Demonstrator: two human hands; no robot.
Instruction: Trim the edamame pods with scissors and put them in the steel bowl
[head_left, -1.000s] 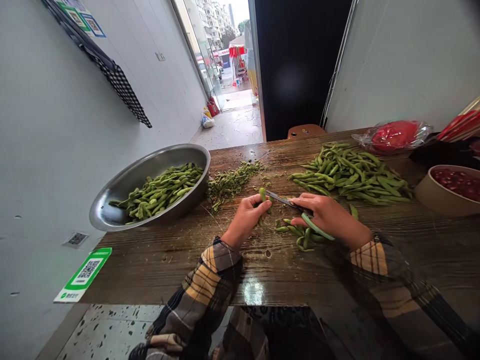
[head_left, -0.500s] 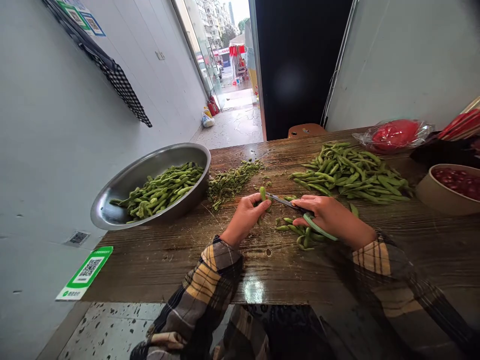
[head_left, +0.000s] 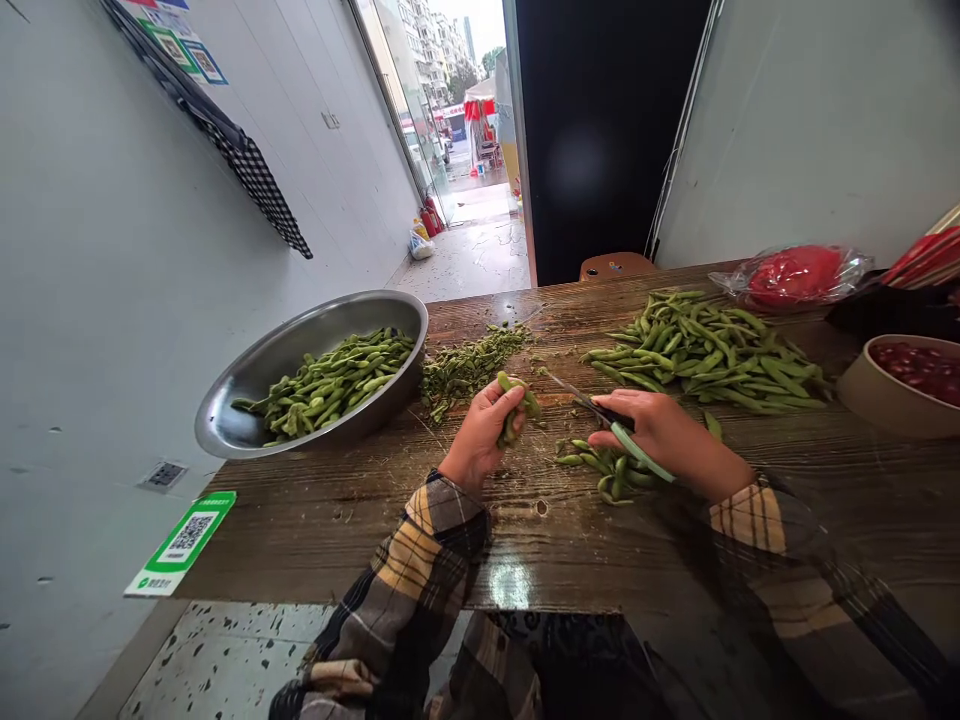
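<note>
My left hand [head_left: 480,432] is closed around a green bean pod [head_left: 516,402] that sticks up from my fingers, just above the wooden table [head_left: 315,520]. My right hand [head_left: 660,432] grips scissors [head_left: 600,412] with green handles, the blades pointing left toward the pod with a small gap between them and it. A few loose pods [head_left: 607,470] lie under my right hand. A large heap of whole pods [head_left: 705,350] sits behind my right hand. Trimmed pods fill the steel basin [head_left: 247,385] at the left.
A pile of cut-off ends [head_left: 465,365] lies between the basin and my hands. A tan bowl of dark red pieces [head_left: 904,385] and a wrapped red item [head_left: 795,275] stand at the right. A brown stool [head_left: 615,265] is behind the table.
My left hand has drawn the pod slightly left and turned it, away from the scissor blades. The scissors moved a little to the right. The camera shifted slightly.
</note>
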